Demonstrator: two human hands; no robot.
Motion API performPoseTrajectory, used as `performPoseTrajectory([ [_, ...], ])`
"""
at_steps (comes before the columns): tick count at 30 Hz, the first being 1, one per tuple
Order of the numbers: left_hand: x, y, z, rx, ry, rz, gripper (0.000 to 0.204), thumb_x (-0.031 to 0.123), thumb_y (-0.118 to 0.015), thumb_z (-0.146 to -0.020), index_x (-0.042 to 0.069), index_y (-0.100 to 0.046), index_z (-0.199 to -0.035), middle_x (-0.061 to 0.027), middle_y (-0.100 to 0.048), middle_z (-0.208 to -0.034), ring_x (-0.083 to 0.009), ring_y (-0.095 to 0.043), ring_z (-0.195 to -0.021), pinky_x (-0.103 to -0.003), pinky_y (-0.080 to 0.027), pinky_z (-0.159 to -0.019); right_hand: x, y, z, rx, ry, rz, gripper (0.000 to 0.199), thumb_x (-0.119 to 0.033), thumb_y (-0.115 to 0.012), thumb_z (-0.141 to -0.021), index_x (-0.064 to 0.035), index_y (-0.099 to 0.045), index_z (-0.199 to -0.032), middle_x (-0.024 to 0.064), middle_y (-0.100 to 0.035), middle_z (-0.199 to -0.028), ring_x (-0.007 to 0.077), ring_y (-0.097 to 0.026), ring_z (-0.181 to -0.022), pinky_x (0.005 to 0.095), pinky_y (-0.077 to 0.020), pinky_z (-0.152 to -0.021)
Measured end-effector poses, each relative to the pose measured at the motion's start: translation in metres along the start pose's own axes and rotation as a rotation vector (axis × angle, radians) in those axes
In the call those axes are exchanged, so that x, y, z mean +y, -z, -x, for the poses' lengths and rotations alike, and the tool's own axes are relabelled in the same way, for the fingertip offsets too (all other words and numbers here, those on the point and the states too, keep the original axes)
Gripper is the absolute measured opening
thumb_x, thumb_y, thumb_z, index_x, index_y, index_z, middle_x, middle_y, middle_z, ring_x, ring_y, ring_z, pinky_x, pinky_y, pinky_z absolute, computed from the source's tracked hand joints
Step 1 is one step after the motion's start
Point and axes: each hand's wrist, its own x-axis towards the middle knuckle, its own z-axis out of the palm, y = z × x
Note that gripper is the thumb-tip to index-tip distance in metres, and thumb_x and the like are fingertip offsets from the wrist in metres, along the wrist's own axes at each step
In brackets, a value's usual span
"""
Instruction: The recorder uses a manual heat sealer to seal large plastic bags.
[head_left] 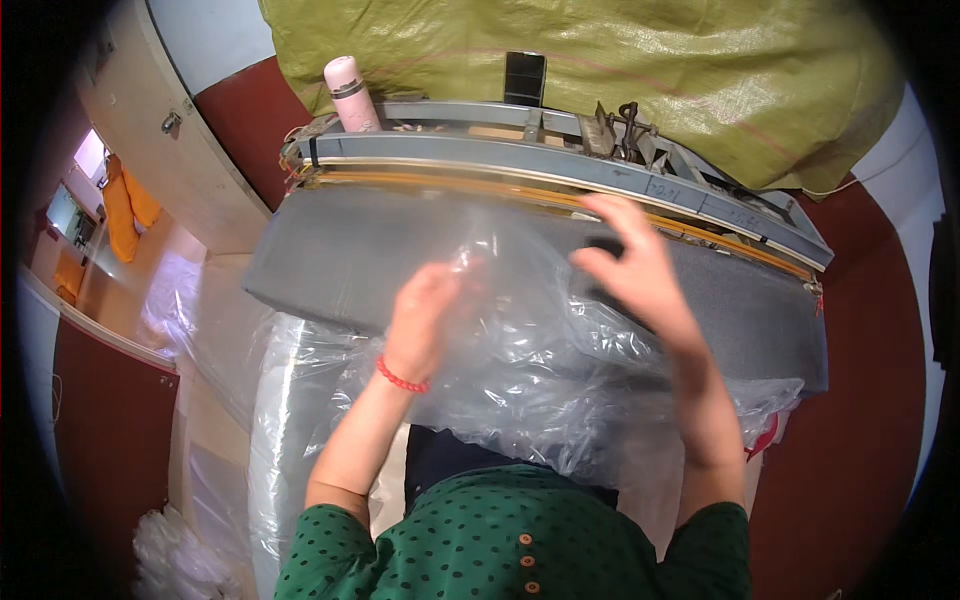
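Clear plastic film (530, 345) spreads crumpled over the front of a grey-topped bench (330, 245) and rises between my hands. My left hand (428, 305), with a red beaded bracelet on the wrist, is raised at the film's left side. Its fingers are blurred and partly veiled by plastic, so their grip cannot be made out. Over the right part of the bench, my right hand (635, 265) has its thumb and fingers spread apart, with the film just below and beside it. Beyond both hands runs a long grey metal bar (480, 155) with orange strips (430, 182) along its near side.
A pink bottle (350, 93) stands behind the bar at the left. Metal parts (625, 135) sit at the back right, before a yellow-green woven sheet (640, 60). Rolled plastic (280, 400) stands left of me, with bunched plastic (180, 560) on the floor. A door (150, 120) stands open.
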Motion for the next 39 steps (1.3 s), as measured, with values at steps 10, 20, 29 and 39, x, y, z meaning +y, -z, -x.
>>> performPoseTrajectory([
  [10, 0.009, 0.011, 0.000, 0.043, -0.562, -0.812, 0.033, 0.029, -0.059, -0.080, 0.002, -0.056, -0.099, -0.0118, -0.051, -0.110, -0.0196, -0.048, -0.100, -0.034, -0.037, -0.087, -0.030, -0.035, -0.014, -0.125, -0.043, -0.469, 0.012, -0.010, -0.051, -0.084, -0.0007, -0.058, -0.079, 0.0017, -0.056, -0.070, 0.0076, -0.052, -0.064, 0.0219, -0.0425, -0.057],
  [20, -0.033, 0.185, 0.102, -1.005, 0.711, -1.065, 0.011, -0.002, -0.055, -0.069, 0.003, -0.055, -0.079, -0.0027, -0.055, -0.069, -0.0117, -0.051, -0.066, -0.027, -0.043, -0.063, 0.083, 0.190, 0.042, 0.902, -0.318, 0.149, 0.024, -0.023, -0.048, -0.087, -0.0012, -0.057, -0.092, 0.0002, -0.055, -0.084, 0.0088, -0.049, -0.078, 0.0221, -0.0388, -0.071],
  [29, 0.131, 0.140, -0.005, 0.473, -0.440, -1.193, 0.012, 0.016, -0.050, -0.085, 0.004, -0.050, -0.081, 0.0016, -0.046, -0.064, -0.0041, -0.036, -0.058, -0.021, -0.035, -0.050, 0.209, 0.222, 0.134, 0.772, -0.556, 0.106, 0.029, -0.024, -0.045, -0.089, 0.0030, -0.056, -0.095, 0.0032, -0.057, -0.087, 0.0105, -0.049, -0.082, 0.0236, -0.0385, -0.075],
  [39, 0.039, 0.098, -0.075, -0.170, -0.545, -1.665, 0.041, 0.017, -0.060, -0.076, 0.001, -0.047, -0.112, -0.0193, -0.045, -0.119, -0.0298, -0.042, -0.112, -0.037, -0.034, -0.093, 0.300, 0.276, 0.251, 0.661, -0.742, 0.802, 0.033, -0.028, -0.043, -0.088, -0.0010, -0.055, -0.104, 0.0178, -0.060, -0.092, 0.0269, -0.057, -0.081, 0.0334, -0.0428, -0.075],
])
